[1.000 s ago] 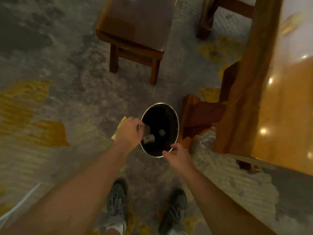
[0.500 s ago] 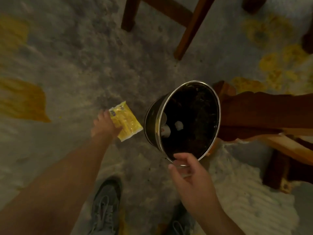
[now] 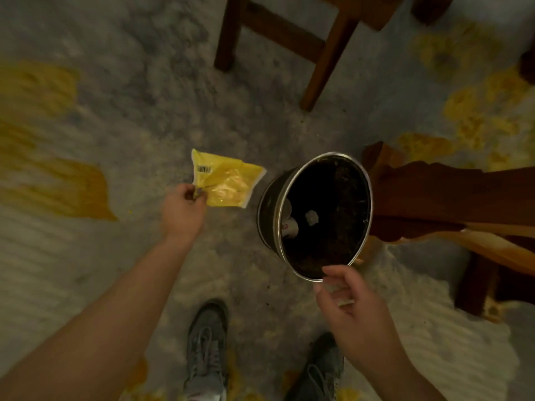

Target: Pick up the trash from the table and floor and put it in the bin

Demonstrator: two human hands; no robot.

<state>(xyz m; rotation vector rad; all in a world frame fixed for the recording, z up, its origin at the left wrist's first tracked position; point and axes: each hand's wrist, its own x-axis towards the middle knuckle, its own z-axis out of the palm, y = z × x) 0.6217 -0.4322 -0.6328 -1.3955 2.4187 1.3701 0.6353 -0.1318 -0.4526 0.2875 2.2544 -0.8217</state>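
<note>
A crumpled yellow plastic wrapper with a barcode hangs above the carpet, pinched at its lower left corner by my left hand. Just to its right stands a round black bin with a metal rim, holding a white cup and a small crumpled scrap at the bottom. My right hand hovers at the bin's near rim, fingers loosely curled and apart, with nothing in it. The wrapper is to the left of the bin, outside its opening.
A wooden chair stands beyond the bin. A carved wooden table leg presses against the bin's right side. Grey carpet with yellow patches covers the floor. My two grey shoes are at the bottom.
My left hand left the bin's rim, took hold of the yellow wrapper on the floor to the left and has now lifted it. My right hand stayed near the bin's front rim.
</note>
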